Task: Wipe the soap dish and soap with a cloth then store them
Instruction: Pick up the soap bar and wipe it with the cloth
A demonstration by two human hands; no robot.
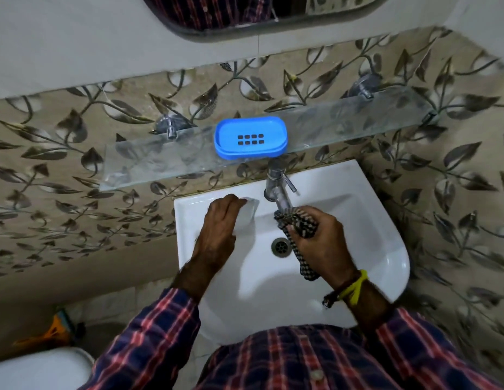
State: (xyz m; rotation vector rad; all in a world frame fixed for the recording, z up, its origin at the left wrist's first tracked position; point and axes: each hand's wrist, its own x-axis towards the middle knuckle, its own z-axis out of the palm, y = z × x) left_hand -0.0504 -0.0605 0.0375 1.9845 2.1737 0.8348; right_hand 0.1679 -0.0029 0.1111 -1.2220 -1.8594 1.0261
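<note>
Here, the soap (pixel 249 206) on the basin (pixel 385 249) rim awaits wiping.
Your left hand (pixel 219 223) curls over what seems the pale soap; your right hand (pixel 321 243) clenches the checked cloth (pixel 297 225) under the tap (pixel 277 190). Lift the slippery bar firmly, wipe over the basin, then seat it in the blue soap dish (pixel 250 137) on the glass shelf (pixel 343 119) against leaf-patterned tiles.

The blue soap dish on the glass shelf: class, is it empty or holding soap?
Empty. The soap dish sits upright on the glass shelf, its tray bare with every drain slot showing.
</note>
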